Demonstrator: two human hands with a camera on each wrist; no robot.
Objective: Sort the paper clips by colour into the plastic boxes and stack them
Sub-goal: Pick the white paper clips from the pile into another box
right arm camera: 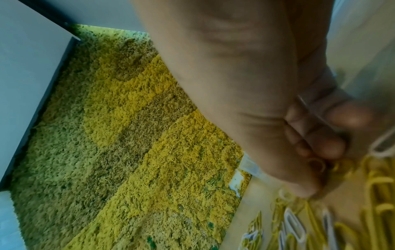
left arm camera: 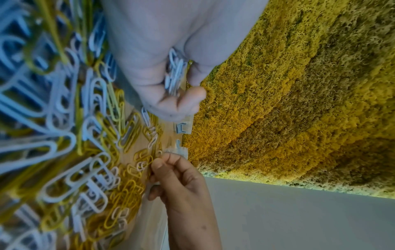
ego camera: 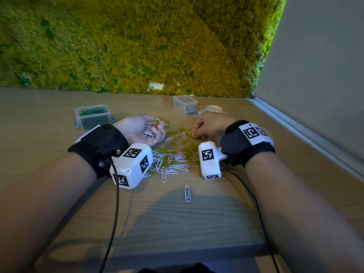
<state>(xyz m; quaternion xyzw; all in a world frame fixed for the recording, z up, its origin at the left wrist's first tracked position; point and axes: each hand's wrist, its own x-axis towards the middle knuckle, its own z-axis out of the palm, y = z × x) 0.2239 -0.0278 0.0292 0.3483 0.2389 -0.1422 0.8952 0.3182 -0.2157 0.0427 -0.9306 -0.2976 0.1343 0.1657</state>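
Left hand (ego camera: 140, 129) palm-up over the table (ego camera: 59, 154), fingers curled into a cup around a bunch of white clips (ego camera: 148, 131). Right hand (ego camera: 209, 126) knuckles-up at the far edge of the clip pile (ego camera: 173, 156), fingers bent down, tips among yellow clips (right arm camera: 380, 199); a thin pale clip seemingly between thumb and forefinger in the right wrist view, too blurred to be certain. Mixed white and yellow clips spread on the table between the two wrists, one stray clip (ego camera: 187, 193) lying nearer, apart from the rest. Box of green clips (ego camera: 92, 117) far left, just beyond the left hand. Empty box (ego camera: 185, 104) at the back near the moss wall (ego camera: 137, 46), lid (ego camera: 211, 110) beside it, behind the right hand.
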